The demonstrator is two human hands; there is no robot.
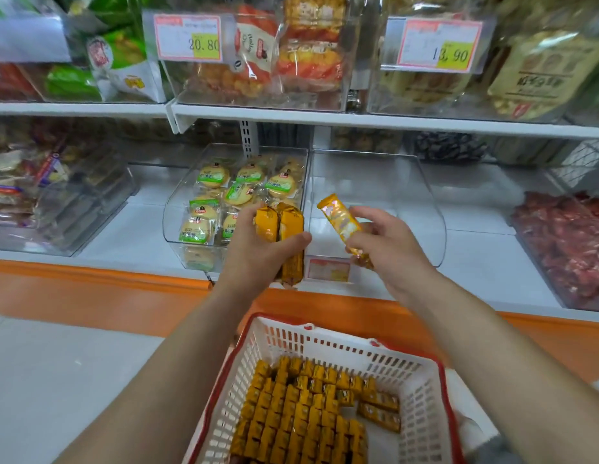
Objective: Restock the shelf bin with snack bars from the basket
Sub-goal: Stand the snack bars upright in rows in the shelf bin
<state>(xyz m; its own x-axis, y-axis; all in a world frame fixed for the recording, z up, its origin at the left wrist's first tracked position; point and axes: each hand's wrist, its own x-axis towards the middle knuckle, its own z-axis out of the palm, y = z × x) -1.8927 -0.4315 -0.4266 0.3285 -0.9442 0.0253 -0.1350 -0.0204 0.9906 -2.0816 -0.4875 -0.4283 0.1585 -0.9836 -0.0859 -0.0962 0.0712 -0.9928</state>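
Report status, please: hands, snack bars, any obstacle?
Left hand grips bundle of bars; right hand holds single bar. Clear bin ahead holds none yet. Basket below well stocked. No obstacle before bin.

Your left hand (254,249) grips a bunch of snack bars (284,226) in orange-yellow wrappers, held upright just left of the clear shelf bin (408,202). Your right hand (388,242) pinches a single bar (340,219), tilted, in front of the bin's curved front wall (its wrapper is shiny). Below, the white, red-rimmed basket (422,390) holds the packed bars (291,416), set on end in rows, with two flat bars (380,410) at the right.
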